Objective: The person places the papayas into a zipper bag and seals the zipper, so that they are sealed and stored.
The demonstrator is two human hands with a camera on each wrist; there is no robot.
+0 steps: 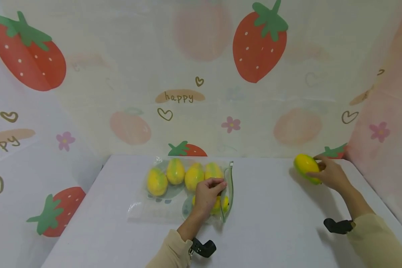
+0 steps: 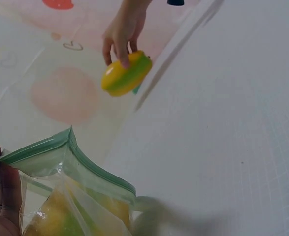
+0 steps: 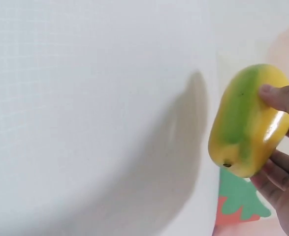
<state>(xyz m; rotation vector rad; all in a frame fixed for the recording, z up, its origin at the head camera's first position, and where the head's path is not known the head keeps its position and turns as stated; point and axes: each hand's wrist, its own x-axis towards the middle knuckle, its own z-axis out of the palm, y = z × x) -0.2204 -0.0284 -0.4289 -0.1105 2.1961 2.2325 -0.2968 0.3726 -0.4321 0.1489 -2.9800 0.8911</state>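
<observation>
My right hand (image 1: 333, 174) grips a yellow and green mango (image 1: 306, 168) between thumb and fingers, over the far right of the table. In the right wrist view the mango (image 3: 250, 120) is glossy, with a dark stem spot at one end. My left hand (image 1: 207, 195) pinches the edge of a clear zip bag (image 1: 140, 214) near its green zip strip (image 1: 230, 193). The bag's mouth stands partly open toward the right, as the left wrist view shows. Several mangoes (image 1: 157, 181) lie inside the bag, one of them partly hidden behind my left hand.
The white table (image 1: 264, 223) stretches between the bag and my right hand. A patterned backdrop (image 1: 217, 96) with strawberries rises behind it and at both sides. A black wrist camera (image 1: 203, 247) is on my left wrist, another (image 1: 338, 226) on my right.
</observation>
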